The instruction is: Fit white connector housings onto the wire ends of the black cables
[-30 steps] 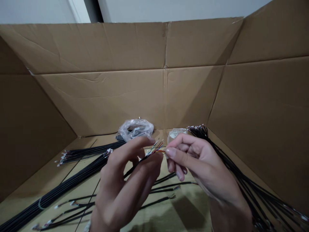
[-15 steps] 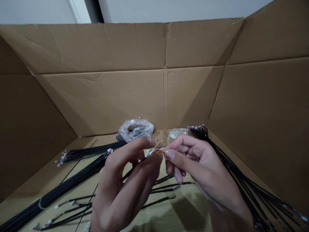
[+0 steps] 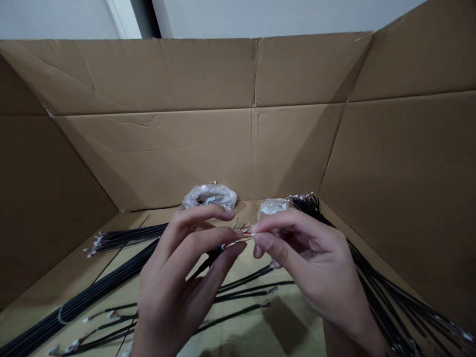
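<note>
Head view: a cardboard box (image 3: 178, 153) walls in the scene, with a tied bundle (image 3: 111, 285) of black cables at left and a fanned bundle (image 3: 379, 277) at right. Between them, the left hand (image 3: 182, 277) and right hand (image 3: 316, 267) come close above loose cables (image 3: 238, 315), a clear bag (image 3: 223, 196) lying beyond. Left fingers pinch a cable (image 3: 201, 267) near its end; its coloured wires (image 3: 246, 232) reach the right thumb and forefinger, closed on a white piece (image 3: 253, 234) (mostly hidden).

Creased cardboard wall (image 3: 178, 158), pale panel (image 3: 275, 19) behind, dark strip (image 3: 148, 20)
</note>
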### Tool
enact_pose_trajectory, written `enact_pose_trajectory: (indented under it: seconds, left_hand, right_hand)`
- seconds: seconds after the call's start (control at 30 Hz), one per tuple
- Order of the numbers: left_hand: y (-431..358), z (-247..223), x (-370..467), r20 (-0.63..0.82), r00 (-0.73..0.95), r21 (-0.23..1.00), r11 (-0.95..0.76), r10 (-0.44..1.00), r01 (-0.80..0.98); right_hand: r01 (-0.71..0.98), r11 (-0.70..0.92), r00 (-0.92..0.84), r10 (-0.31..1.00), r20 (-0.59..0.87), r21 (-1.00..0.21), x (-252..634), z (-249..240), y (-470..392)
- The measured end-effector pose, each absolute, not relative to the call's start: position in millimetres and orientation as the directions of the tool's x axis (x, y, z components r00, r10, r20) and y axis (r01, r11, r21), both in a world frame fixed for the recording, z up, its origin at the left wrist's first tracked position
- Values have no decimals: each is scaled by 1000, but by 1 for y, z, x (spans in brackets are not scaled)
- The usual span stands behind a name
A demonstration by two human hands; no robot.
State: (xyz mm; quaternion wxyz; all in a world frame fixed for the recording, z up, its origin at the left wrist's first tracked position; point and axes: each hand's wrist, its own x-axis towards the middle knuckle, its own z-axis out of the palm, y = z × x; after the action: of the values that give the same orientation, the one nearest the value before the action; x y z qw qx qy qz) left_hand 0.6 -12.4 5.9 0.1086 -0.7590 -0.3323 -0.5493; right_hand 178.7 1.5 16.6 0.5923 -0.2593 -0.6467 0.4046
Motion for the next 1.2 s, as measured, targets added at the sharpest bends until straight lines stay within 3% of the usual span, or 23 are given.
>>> enact_pose_trajectory:
  seconds: [0.2,0.43,0.67,0.93,1.2]
  left_hand:
    - [-13,7,2,876,112,308,-724,468,617]
    - [-7,4,-3,890,84,322,-748,448,580]
    - [-7,7,-5,880,97,338,-757,465,559]
    - [-7,6,-1,862,36,424,-758,506,495]
    - [-9,9,3,801,-156,591,-721,578,361]
  right_hand:
    - [-119,610,-178,763,621,-784,180,18,0]
    - [-234,420,-173,870,462,-877,178,17,6]
    - [-255,371,-237,871,430,-893,173,17,9]
    - [-187,403,-231,869,438,-896,170,15,10]
    - [-103,495,-223,834,505,-863,158,12,9]
